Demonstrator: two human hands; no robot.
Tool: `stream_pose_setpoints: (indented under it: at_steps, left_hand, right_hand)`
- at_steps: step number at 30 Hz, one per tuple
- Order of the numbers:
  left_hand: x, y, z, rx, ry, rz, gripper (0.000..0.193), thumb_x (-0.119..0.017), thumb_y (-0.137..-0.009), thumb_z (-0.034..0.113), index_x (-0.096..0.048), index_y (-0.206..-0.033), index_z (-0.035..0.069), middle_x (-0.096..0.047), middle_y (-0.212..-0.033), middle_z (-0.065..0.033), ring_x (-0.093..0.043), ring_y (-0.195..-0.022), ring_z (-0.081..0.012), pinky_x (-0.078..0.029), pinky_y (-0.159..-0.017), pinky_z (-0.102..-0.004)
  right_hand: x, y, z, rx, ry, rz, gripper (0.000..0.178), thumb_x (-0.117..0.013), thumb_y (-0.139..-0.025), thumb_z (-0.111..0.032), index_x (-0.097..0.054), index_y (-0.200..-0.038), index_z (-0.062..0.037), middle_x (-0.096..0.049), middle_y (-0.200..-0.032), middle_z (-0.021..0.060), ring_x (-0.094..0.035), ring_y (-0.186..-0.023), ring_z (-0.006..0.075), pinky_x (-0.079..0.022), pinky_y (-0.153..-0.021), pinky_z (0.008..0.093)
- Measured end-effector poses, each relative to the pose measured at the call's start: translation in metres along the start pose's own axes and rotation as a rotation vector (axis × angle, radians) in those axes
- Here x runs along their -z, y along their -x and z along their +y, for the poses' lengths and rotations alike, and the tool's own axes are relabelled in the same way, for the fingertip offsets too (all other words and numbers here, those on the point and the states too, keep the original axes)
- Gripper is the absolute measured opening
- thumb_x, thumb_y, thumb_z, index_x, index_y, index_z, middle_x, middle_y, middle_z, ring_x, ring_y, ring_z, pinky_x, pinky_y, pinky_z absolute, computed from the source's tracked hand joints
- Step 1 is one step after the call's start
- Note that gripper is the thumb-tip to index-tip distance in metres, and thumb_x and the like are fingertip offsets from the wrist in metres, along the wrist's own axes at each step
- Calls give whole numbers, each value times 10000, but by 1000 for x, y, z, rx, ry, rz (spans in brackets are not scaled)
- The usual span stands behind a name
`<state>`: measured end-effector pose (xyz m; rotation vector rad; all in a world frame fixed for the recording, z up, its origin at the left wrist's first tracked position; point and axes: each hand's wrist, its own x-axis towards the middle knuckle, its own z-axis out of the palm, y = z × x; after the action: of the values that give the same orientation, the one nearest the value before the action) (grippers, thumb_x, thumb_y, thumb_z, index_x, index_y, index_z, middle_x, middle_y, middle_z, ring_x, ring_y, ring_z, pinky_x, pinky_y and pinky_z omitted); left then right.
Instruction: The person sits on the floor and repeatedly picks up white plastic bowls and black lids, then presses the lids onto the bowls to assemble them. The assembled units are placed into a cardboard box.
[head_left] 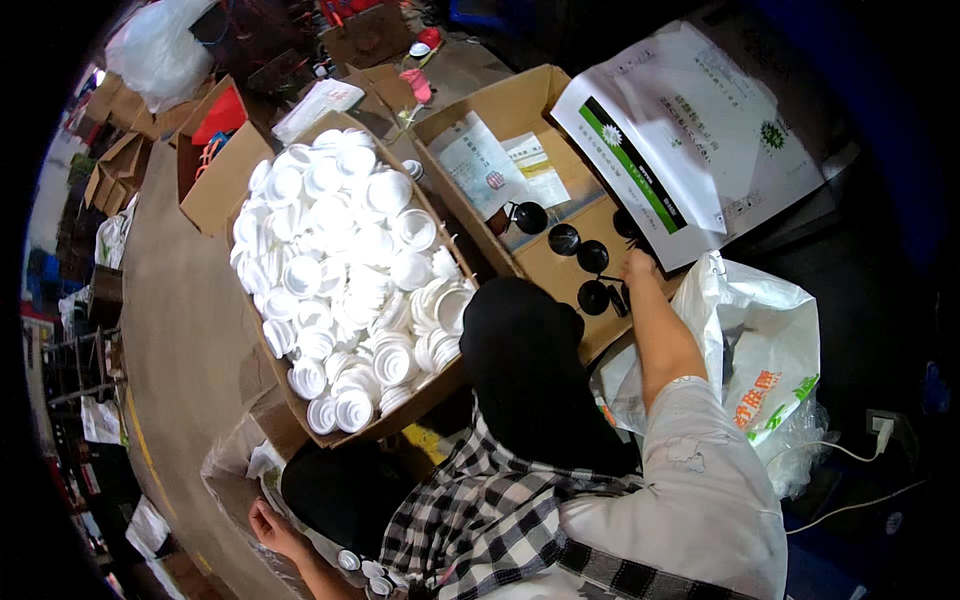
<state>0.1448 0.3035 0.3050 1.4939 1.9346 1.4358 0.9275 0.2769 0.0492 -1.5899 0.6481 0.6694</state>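
My right hand (638, 265) reaches into a shallow cardboard box, its fingers bent and closed beside several black round cup-shaped pieces (592, 256), some with thin stems. What sits between those fingers is too small to make out; another black piece (624, 223) is close to the fingertips, partly under a printed white sheet. Low on the left, my left hand (278, 528) hangs over a plastic-lined carton (232, 470). Its fingers are loosely bent and apart, with nothing visible in them. A large carton heaped with white round plastic caps (345, 270) stands in front of me, left of the black pieces.
Printed papers (480, 165) lie in the box with the black pieces. The large white printed sheet (680, 130) covers its right side. A white plastic bag (755, 340) stands by my right arm. A few white caps (375, 575) lie by my left forearm. A white cable (850, 455) runs at right.
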Motion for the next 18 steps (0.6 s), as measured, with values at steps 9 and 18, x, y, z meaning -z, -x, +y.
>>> stream_pose_setpoints:
  at_steps: [9,18]
  left_hand:
    - [-32,6,10,-59,-397,-77,194,-551,-894,174,-564,-896,-19,-561,-784,-64,-499,-708,-129,-427,-658,-260]
    - [-51,-1,23,-156,-572,-47,205,-542,-896,175,-572,-894,-28,-566,-781,-81,-507,-696,-140,-437,-654,-269]
  right_hand:
    - [-7,21,38,104,1905,-177,593,-622,-790,-164,-371,-1311,-33,-437,-1273,207,-475,-1124,327,-407,-932,454]
    - [-30,5,74,756,1415,-334,309,-565,-768,-115,-543,-1064,-29,-594,-906,226,-581,-813,378,-465,-707,470]
